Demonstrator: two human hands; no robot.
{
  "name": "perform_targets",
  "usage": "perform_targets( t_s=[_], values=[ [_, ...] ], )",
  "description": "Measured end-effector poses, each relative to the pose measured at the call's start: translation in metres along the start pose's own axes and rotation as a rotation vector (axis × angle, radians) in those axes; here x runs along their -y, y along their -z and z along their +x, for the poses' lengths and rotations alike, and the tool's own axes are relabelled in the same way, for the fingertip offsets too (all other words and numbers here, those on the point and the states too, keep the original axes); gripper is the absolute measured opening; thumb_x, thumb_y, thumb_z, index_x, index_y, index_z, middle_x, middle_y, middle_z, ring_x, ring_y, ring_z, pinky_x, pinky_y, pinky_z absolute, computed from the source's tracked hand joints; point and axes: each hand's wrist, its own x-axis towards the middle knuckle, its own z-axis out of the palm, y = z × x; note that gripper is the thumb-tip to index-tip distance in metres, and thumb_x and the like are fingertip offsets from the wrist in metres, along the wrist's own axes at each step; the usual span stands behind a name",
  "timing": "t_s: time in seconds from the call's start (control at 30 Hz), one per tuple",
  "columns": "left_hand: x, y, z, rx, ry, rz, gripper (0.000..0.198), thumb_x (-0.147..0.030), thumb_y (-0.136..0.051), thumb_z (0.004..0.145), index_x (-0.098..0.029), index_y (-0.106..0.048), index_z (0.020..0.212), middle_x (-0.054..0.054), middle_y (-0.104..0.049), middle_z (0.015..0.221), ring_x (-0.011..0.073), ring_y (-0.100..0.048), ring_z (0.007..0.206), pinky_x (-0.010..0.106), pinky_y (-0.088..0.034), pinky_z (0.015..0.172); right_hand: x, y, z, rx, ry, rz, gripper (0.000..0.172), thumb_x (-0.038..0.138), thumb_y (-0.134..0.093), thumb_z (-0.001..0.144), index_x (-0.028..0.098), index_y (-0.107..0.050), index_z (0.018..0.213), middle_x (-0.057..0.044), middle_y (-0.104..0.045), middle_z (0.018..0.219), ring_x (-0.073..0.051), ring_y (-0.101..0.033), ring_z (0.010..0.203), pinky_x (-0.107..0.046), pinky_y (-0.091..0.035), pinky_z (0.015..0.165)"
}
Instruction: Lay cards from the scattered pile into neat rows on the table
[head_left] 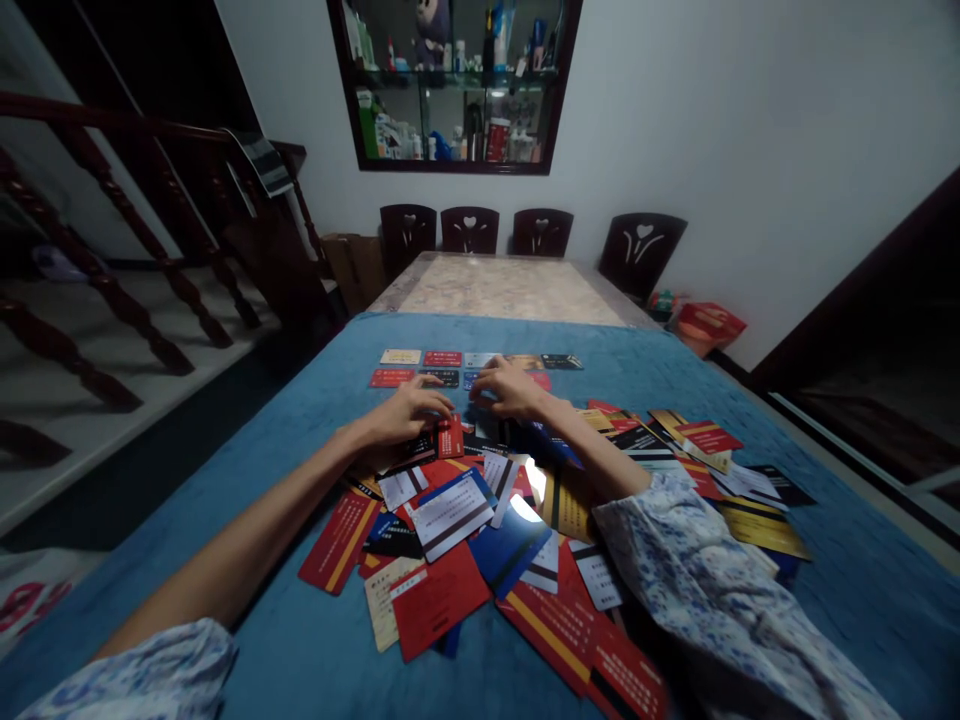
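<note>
Card pile (465, 540), red card (450, 437) touching left hand (405, 412)

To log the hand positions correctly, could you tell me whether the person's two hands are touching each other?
Apart. The head view shows a gap between the left hand and the right hand, with cards visible in it.

Dim, glare on cards (529, 490), warped edges

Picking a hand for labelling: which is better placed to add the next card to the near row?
Left, probably. The left hand has a red card at its fingertips, just short of the row. The right hand rests on the row's right end, with no loose card visibly in it.
</note>
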Motion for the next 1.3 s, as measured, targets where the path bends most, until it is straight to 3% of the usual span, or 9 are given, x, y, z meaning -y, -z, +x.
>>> perform_targets(
  t_s=[0.17, 0.37, 0.5, 0.67, 0.9, 1.1, 1.3],
  values=[
    [-0.001, -0.006, -0.007, 0.08, 0.015, -0.004, 0.062, 0.001, -0.044, 0.068, -0.028, -0.075, 0.114, -0.002, -0.069, 0.131, 0.025, -0.036, 0.142, 0.05, -0.031, 0.118, 0.013, -0.002, 0.0, -0.003, 0.006, 0.021, 0.025, 0.027, -0.059, 0.09, 0.023, -0.077, 0.107, -0.008, -0.074, 0.111, -0.029, -0.049, 0.116, -0.04, -0.039, 0.093],
    [0.002, -0.005, -0.009, 0.166, 0.022, 0.064, 0.078, -0.001, -0.041, 0.061, -0.033, -0.068, 0.127, -0.003, -0.06, 0.144, 0.029, -0.029, 0.148, 0.058, -0.025, 0.12, 0.015, -0.014, 0.001, -0.025, 0.053, 0.057, 0.026, 0.024, -0.058, 0.089, 0.022, -0.077, 0.107, -0.009, -0.074, 0.108, -0.028, -0.051, 0.112, -0.04, -0.038, 0.093],
    [0.007, -0.007, -0.009, 0.181, 0.014, 0.099, 0.078, -0.003, -0.043, 0.065, -0.031, -0.063, 0.135, -0.001, -0.054, 0.15, 0.034, -0.026, 0.148, 0.064, -0.022, 0.118, 0.017, -0.021, 0.001, -0.044, 0.062, 0.094, 0.024, 0.027, -0.062, 0.089, 0.021, -0.077, 0.106, -0.009, -0.074, 0.104, -0.027, -0.05, 0.11, -0.04, -0.037, 0.093],
    [0.013, -0.011, -0.008, 0.158, 0.015, 0.115, 0.072, -0.003, -0.043, 0.073, -0.029, -0.061, 0.138, 0.003, -0.055, 0.149, 0.0353, -0.028, 0.146, 0.063, -0.024, 0.116, 0.024, -0.023, -0.001, -0.02, 0.048, 0.098, 0.025, 0.036, -0.065, 0.091, 0.02, -0.076, 0.107, -0.01, -0.073, 0.105, -0.028, -0.048, 0.111, -0.041, -0.035, 0.091],
    [0.014, -0.015, -0.009, 0.121, 0.036, 0.196, 0.071, -0.001, -0.044, 0.073, -0.029, -0.06, 0.136, 0.006, -0.057, 0.144, 0.0327, -0.034, 0.141, 0.058, -0.029, 0.112, 0.035, -0.02, -0.004, 0.019, 0.01, 0.053, 0.047, 0.058, -0.062, 0.09, 0.02, -0.071, 0.116, -0.011, -0.071, 0.112, -0.03, -0.049, 0.111, -0.039, -0.037, 0.086],
    [0.018, -0.017, -0.009, 0.097, 0.031, 0.22, 0.064, -0.003, -0.047, 0.073, -0.024, -0.063, 0.131, 0.01, -0.059, 0.138, 0.0323, -0.037, 0.135, 0.055, -0.032, 0.109, 0.052, -0.017, -0.004, 0.061, -0.01, -0.052, 0.062, 0.073, -0.058, 0.084, 0.018, -0.072, 0.108, -0.014, -0.068, 0.112, -0.031, -0.051, 0.109, -0.041, -0.04, 0.086],
    [0.02, -0.015, -0.009, 0.101, 0.04, 0.226, 0.071, -0.002, -0.046, 0.069, -0.027, -0.062, 0.134, 0.009, -0.06, 0.133, 0.0323, -0.039, 0.131, 0.053, -0.034, 0.106, 0.058, -0.016, -0.003, 0.059, -0.027, -0.074, 0.065, 0.073, -0.058, 0.084, 0.019, -0.071, 0.116, -0.014, -0.067, 0.115, -0.031, -0.049, 0.109, -0.043, -0.041, 0.086]
  ],
)
